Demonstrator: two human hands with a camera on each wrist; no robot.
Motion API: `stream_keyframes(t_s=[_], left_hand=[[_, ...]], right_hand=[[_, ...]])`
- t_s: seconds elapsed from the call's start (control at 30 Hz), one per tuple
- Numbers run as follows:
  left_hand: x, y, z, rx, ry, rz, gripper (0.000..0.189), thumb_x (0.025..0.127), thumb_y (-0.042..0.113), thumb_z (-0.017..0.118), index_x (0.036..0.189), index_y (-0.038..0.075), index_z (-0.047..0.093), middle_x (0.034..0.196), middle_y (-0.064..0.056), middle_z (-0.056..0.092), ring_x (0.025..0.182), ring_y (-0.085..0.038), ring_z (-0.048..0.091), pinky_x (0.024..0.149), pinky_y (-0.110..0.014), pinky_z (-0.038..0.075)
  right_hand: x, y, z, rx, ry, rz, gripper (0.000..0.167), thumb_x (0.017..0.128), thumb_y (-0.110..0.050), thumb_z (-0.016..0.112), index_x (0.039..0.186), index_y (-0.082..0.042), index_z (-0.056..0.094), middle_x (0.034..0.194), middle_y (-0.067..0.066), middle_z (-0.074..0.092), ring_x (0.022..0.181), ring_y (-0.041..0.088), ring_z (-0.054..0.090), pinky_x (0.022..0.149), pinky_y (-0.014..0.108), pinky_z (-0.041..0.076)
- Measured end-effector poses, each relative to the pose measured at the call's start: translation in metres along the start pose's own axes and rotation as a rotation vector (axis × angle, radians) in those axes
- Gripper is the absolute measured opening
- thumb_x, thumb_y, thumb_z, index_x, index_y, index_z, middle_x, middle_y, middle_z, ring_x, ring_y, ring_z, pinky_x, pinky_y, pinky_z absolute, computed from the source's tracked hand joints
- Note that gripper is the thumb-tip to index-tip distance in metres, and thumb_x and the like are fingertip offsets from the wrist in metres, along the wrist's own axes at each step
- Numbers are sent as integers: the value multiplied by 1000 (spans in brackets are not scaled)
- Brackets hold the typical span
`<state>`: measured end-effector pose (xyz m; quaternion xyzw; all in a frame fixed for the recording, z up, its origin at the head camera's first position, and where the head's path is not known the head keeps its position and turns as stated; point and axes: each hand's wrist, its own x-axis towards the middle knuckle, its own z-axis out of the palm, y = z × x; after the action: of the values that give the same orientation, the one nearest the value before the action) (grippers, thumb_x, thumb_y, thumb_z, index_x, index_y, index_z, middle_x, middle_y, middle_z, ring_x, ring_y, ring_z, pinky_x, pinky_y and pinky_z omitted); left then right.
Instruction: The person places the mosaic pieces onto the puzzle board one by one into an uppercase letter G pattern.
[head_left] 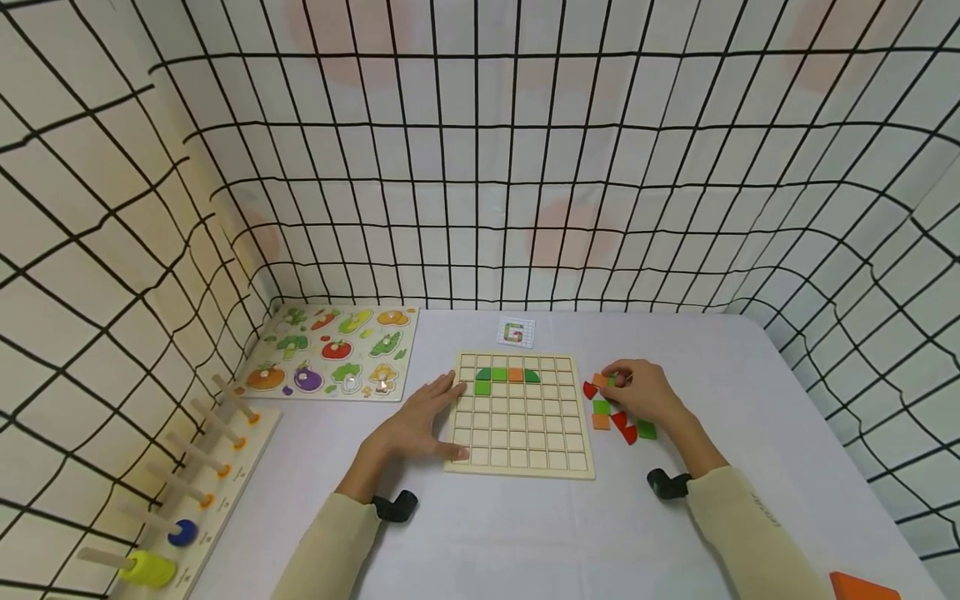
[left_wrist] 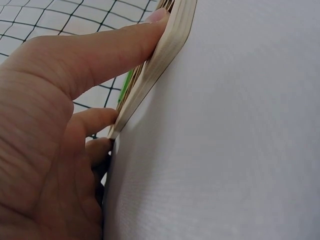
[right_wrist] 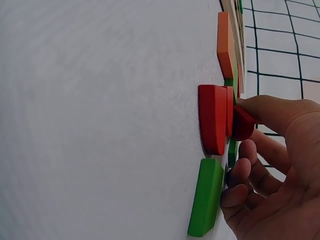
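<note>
A pale wooden grid board (head_left: 525,417) lies on the white table. In its upper rows sit green and orange squares (head_left: 515,375) and two round-cornered green pieces (head_left: 532,377). My left hand (head_left: 423,421) rests at the board's left side, fingers spread, with the thumb (left_wrist: 120,50) over the near corner. Right of the board, my right hand (head_left: 643,392) pinches a red round-edged piece (right_wrist: 244,123) between thumb and forefinger. Around it lie loose pieces: an orange square (head_left: 601,422), a green square (right_wrist: 206,197) and red round-edged pieces (right_wrist: 213,119).
Behind the board lies a small card (head_left: 516,332) with a coloured G pattern. A vegetable puzzle board (head_left: 405,354) is at the back left. A peg board (head_left: 247,442) with blue and yellow rings stands at the left. An orange object (head_left: 862,587) shows at the lower right.
</note>
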<state>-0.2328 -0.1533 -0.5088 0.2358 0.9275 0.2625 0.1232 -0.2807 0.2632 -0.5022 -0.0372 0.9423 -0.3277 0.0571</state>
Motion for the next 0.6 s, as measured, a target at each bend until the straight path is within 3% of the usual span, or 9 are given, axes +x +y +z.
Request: stream_keyframes(t_s=[0.43,0.6], left_hand=[[-1,3,-2,8,-4,2,112,75,60,82,165,19,28,175,-3,8,163,-27,6,130,-56,13],[-1,2,-1,10,-4,-2,112,76,60,83,165,21,28,175,-2,8,163,-27,6,130,-57,14]], right_hand=[[-2,4,0,-6,43,-41,36,96,-24,74,124,-2,71,91,7,63,86,23,54,68,28,47],[-6,-2,-3,-3,61,-47,37,96,-29,74,124,-5,71,91,7,61,85,23,54,63,28,47]])
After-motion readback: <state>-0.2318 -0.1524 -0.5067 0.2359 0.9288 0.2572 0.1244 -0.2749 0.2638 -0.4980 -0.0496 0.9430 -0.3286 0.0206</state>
